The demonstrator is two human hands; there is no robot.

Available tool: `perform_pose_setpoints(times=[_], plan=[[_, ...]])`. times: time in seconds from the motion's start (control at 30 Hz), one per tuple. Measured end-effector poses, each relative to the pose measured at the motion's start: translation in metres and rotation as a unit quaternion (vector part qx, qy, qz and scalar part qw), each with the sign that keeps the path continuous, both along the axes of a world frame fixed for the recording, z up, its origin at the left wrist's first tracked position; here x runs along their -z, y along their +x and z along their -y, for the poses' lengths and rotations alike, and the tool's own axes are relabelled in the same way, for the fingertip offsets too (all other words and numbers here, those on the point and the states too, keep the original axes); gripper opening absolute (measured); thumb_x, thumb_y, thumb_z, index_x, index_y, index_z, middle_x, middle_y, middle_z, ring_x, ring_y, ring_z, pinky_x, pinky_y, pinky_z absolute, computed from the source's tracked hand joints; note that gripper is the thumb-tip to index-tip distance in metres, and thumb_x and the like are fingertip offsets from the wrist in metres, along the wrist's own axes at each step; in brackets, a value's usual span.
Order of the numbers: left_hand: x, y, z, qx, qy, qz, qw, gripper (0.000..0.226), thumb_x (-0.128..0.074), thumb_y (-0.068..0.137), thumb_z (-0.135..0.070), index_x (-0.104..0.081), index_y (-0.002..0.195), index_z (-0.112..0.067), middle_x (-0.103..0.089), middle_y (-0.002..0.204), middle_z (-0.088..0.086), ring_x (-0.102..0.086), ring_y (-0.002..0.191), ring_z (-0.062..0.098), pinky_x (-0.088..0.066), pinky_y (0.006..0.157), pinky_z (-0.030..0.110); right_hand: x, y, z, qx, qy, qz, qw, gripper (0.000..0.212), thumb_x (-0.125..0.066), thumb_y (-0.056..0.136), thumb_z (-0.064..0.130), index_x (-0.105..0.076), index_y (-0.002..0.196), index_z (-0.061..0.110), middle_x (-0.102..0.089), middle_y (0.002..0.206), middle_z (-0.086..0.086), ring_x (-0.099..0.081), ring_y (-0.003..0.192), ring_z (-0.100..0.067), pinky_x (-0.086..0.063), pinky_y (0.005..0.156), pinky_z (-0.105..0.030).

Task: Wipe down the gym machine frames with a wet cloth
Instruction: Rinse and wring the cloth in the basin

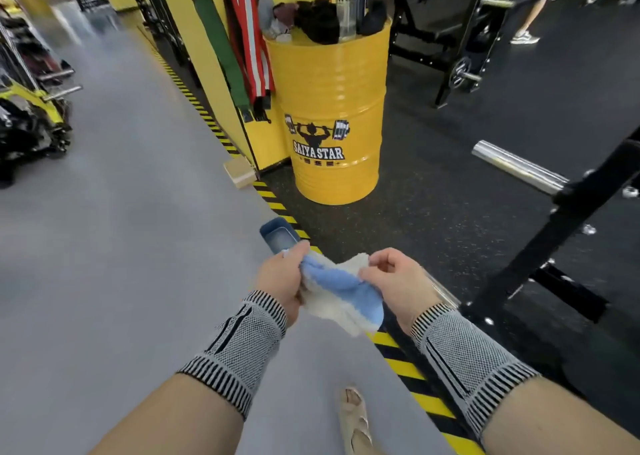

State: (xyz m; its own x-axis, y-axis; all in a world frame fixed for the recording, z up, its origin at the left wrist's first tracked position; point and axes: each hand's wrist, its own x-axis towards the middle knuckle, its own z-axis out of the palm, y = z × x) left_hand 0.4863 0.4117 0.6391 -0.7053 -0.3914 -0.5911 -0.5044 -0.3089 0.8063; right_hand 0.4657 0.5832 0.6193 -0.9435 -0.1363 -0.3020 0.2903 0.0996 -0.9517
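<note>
Currently, left hand (282, 278) and right hand (391, 276) each grip one end of the blue-and-white cloth (341, 290) held between them. Refold it to a flat pad, possibly already wet, before wiping the black machine frame (568, 219) beyond, right.

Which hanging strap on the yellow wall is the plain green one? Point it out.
The green strap hangs leftmost, a single solid colour. The red strap beside it, nearer the yellow drum, has a white stripe down its length.
</note>
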Motion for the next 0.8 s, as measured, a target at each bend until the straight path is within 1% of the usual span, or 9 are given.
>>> perform_pose_setpoints(times=[0.1, 0.2, 0.33, 0.43, 0.5, 0.57, 0.6, 0.7, 0.8], plan=[[0.006, -0.053, 0.06, -0.033, 0.019, 0.022, 0.999, 0.044, -0.055, 0.095, -0.037, -0.059, 0.123, -0.003, -0.067, 0.114, 0.018, -0.063, 0.102, 0.033, -0.05, 0.094, 0.051, 0.019, -0.061, 0.055, -0.013, 0.009, 0.018, 1.0, 0.018, -0.075, 0.076, 0.018, -0.062, 0.089, 0.021, -0.055, 0.068, 0.001, -0.05, 0.065, -0.014, -0.043, 0.061, -0.027], [0.001, -0.096, 0.12, -0.057, 0.04, 0.008, 0.998, 0.041, -0.053, 0.097, -0.034, -0.055, 0.126, -0.005, -0.062, 0.122, 0.02, -0.064, 0.086, 0.025, -0.052, 0.081, 0.041, 0.026, -0.117, 0.119, -0.057, 0.019, 0.045, 0.997, 0.016, -0.075, 0.075, 0.029, -0.068, 0.086, 0.019, -0.064, 0.076, 0.0, -0.056, 0.071, -0.015, -0.046, 0.064, -0.029], [0.001, -0.136, 0.199, -0.112, 0.019, -0.002, 0.993, 0.035, -0.056, 0.095, -0.029, -0.056, 0.121, -0.005, -0.064, 0.117, 0.02, -0.061, 0.072, 0.019, -0.052, 0.073, 0.035, 0.033, -0.168, 0.198, -0.2, 0.083, 0.057, 0.975, 0.029, -0.078, 0.067, 0.035, -0.071, 0.091, 0.019, -0.07, 0.087, -0.002, -0.065, 0.081, -0.02, -0.054, 0.073, -0.035], [0.009, -0.179, 0.252, -0.113, 0.021, 0.008, 0.993, 0.025, -0.058, 0.094, -0.029, -0.056, 0.109, -0.009, -0.066, 0.104, 0.017, -0.062, 0.073, 0.021, -0.052, 0.069, 0.033, 0.046, -0.204, 0.244, -0.281, 0.178, 0.051, 0.942, 0.015, -0.072, 0.073, 0.018, -0.065, 0.075, 0.005, -0.048, 0.066, -0.001, -0.045, 0.062, -0.016, -0.035, 0.055, -0.025], [0.018, -0.215, 0.285, -0.079, 0.017, 0.018, 0.997, 0.023, -0.057, 0.094, -0.03, -0.056, 0.105, -0.009, -0.065, 0.097, 0.013, -0.064, 0.077, 0.023, -0.054, 0.071, 0.036, 0.059, -0.23, 0.273, -0.24, 0.205, 0.072, 0.946, 0.015, -0.067, 0.076, 0.013, -0.064, 0.072, -0.001, -0.038, 0.065, -0.006, -0.035, 0.063, -0.017, -0.027, 0.057, -0.027], [0.03, -0.251, 0.315, -0.023, 0.017, 0.041, 0.999, 0.021, -0.057, 0.094, -0.029, -0.059, 0.1, -0.009, -0.066, 0.102, 0.018, -0.065, 0.088, 0.031, -0.055, 0.083, 0.045, 0.073, -0.251, 0.302, -0.16, 0.205, 0.092, 0.961, 0.025, -0.065, 0.079, 0.015, -0.064, 0.08, -0.01, -0.039, 0.068, -0.007, -0.034, 0.066, -0.017, -0.027, 0.059, -0.029], [0.033, -0.268, 0.33, 0.003, 0.006, 0.049, 0.999, 0.018, -0.057, 0.094, -0.028, -0.06, 0.095, -0.01, -0.066, 0.1, 0.018, -0.064, 0.089, 0.031, -0.055, 0.085, 0.045, 0.079, -0.261, 0.317, -0.111, 0.201, 0.096, 0.969, 0.025, -0.064, 0.079, 0.015, -0.064, 0.078, -0.009, -0.039, 0.068, -0.008, -0.034, 0.066, -0.017, -0.027, 0.059, -0.029], [0.04, -0.314, 0.369, 0.062, -0.017, 0.068, 0.996, 0.011, -0.06, 0.091, -0.026, -0.058, 0.084, -0.018, -0.057, 0.083, 0.005, -0.054, 0.073, 0.019, -0.05, 0.069, 0.034, 0.087, -0.285, 0.362, 0.02, 0.172, 0.117, 0.978, 0.016, -0.064, 0.078, 0.012, -0.059, 0.063, 0.009, -0.041, 0.064, -0.008, -0.035, 0.063, -0.018, -0.027, 0.056, -0.029], [0.05, -0.344, 0.394, 0.141, -0.019, 0.111, 0.984, 0.005, -0.067, 0.078, -0.032, -0.064, 0.08, -0.029, -0.054, 0.085, -0.002, -0.055, 0.083, 0.02, -0.05, 0.083, 0.042, 0.094, -0.298, 0.395, 0.09, 0.166, 0.14, 0.972, 0.014, -0.064, 0.079, 0.013, -0.062, 0.066, 0.008, -0.045, 0.06, -0.005, -0.04, 0.062, -0.018, -0.029, 0.055, -0.028]])
